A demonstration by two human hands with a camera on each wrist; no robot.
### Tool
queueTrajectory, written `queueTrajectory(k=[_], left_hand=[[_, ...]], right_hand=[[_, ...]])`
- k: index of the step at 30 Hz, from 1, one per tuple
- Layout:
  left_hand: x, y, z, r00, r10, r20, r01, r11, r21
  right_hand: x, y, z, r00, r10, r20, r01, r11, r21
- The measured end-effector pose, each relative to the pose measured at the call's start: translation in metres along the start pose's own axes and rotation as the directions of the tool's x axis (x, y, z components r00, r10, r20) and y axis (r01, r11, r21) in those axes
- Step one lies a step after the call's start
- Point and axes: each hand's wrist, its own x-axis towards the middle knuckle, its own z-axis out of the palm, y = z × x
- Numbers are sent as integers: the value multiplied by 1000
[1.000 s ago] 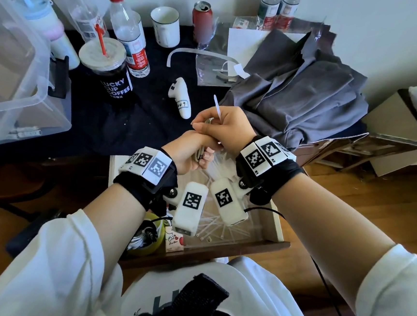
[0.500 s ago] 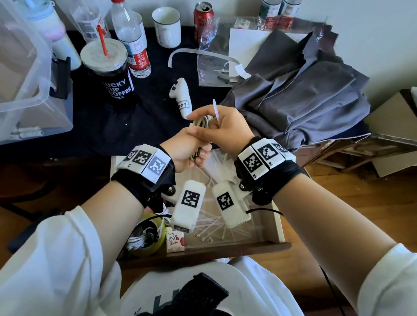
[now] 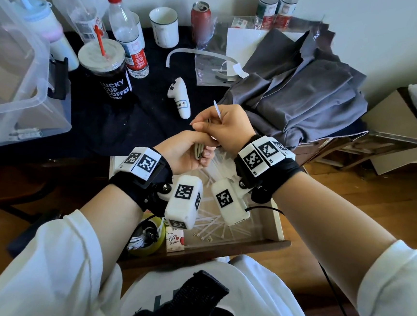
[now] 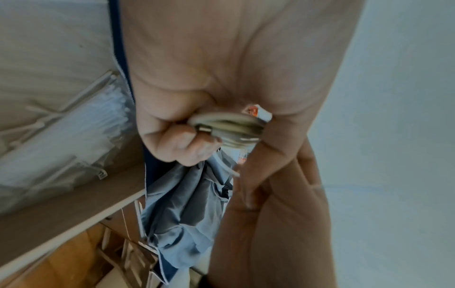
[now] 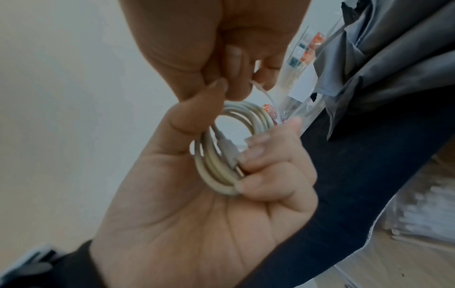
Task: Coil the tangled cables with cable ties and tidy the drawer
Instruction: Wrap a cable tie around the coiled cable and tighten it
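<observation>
Both hands work above the back edge of the open wooden drawer (image 3: 278,222), where it meets the dark-covered bench (image 3: 109,124). Bare cloth lies just ahead of them, bounded by the white handheld controller (image 3: 180,97), the rumpled grey garment (image 3: 309,91) to the right and the clear plastic storage box (image 3: 19,86) far left. Loose white cable ties (image 3: 211,223) lie scattered on the drawer floor below the wrists.

The left hand (image 5: 197,204) is curled round the small pale beige coiled cable (image 5: 221,155), thumb over the loops, fingertips pressing a plug end against them. The right hand (image 3: 227,126) sits directly above, touching the left thumb, its fingertips pinching a thin white cable tie (image 3: 217,110) whose free end sticks up past the knuckles; the right wrist view shows the strip running down beside the top of the coil. Whether it already passes round the loops cannot be told.
</observation>
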Motion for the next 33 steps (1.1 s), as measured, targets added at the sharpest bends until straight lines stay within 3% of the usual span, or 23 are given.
queueTrajectory(k=[4,12,19,27,33], left_hand=[[-3,1,0,999,33,-6,-32,999,4],[-3,-1,4,984,111,-138,-76,969,235],[-2,3,-1,999,-24,-38,26,999,41],[0,9,-2,998,19,-66,-18,1000,13],[1,8,-2,994,72,-79,-67,996,59]], right_hand=[[-5,-4,-2,998,-45,42,41,995,90],[-6,-13,-3,979,-87,182,70,993,99],[-8,-25,-2,993,-85,85,48,928,369],[-2,-20,-4,999,3,35,-15,930,367],[0,-14,-6,1000,20,22,-25,968,248]])
